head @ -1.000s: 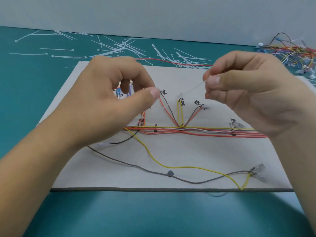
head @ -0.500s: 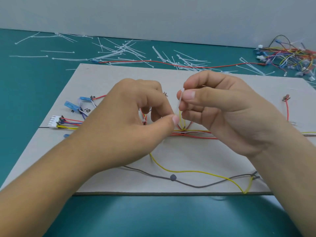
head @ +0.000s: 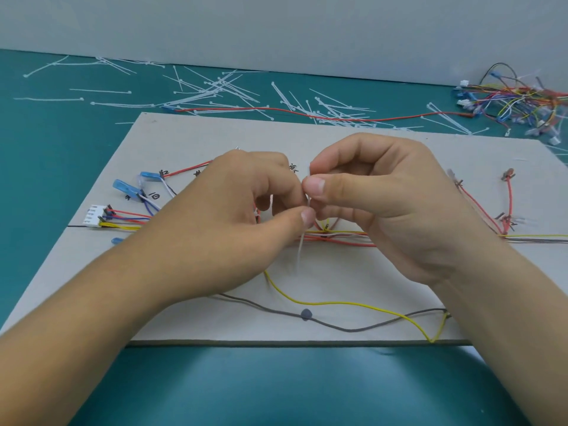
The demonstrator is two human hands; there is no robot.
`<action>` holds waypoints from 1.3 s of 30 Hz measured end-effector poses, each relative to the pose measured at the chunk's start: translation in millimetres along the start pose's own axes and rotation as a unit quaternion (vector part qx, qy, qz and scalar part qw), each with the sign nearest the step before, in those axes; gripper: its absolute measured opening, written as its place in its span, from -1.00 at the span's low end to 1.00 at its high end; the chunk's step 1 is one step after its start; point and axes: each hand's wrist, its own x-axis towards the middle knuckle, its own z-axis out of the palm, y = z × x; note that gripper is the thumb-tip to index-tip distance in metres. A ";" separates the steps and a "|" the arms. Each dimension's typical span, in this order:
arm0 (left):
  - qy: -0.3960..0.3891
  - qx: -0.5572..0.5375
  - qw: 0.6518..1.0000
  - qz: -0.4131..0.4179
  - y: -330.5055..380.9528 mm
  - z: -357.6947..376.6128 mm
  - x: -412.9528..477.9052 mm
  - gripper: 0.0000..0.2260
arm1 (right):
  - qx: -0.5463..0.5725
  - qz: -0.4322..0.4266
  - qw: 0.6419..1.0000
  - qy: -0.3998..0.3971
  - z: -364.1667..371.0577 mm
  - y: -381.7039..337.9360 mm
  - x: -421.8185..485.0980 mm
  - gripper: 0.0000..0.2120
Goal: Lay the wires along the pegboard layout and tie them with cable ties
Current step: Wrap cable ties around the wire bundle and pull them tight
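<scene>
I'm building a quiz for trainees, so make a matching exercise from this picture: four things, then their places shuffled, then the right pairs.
Things:
1 white connector
2 grey wire
3 tangled wire pile
4 cable tie in use

Places:
A far right on the mat
B pinched between left hand and right hand
C left edge of the board
D near the board's front edge

Pairs: 1-C, 2-D, 3-A, 4-B.

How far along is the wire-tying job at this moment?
Done: most wires lie routed on the board. In hand: the left hand and right hand both pinch one cable tie above the red bundle. Left: the yellow wire and grey wire in front look loose and untied; spare ties wait behind.
</scene>
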 end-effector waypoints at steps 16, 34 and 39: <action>-0.022 0.022 0.999 0.007 -7.0 -1.1 0.8 -0.84 | -0.039 0.005 0.999 -0.029 -4.2 -1.8 -0.4 -0.89; 0.007 0.157 0.987 -0.021 -24.9 -18.7 6.7 -0.93 | -0.076 -0.087 0.988 0.103 0.0 -3.3 7.1 -0.84; -0.043 0.166 0.985 -0.027 -25.4 -22.7 5.0 -0.82 | -0.160 -0.114 0.974 0.116 3.9 5.1 9.9 -0.84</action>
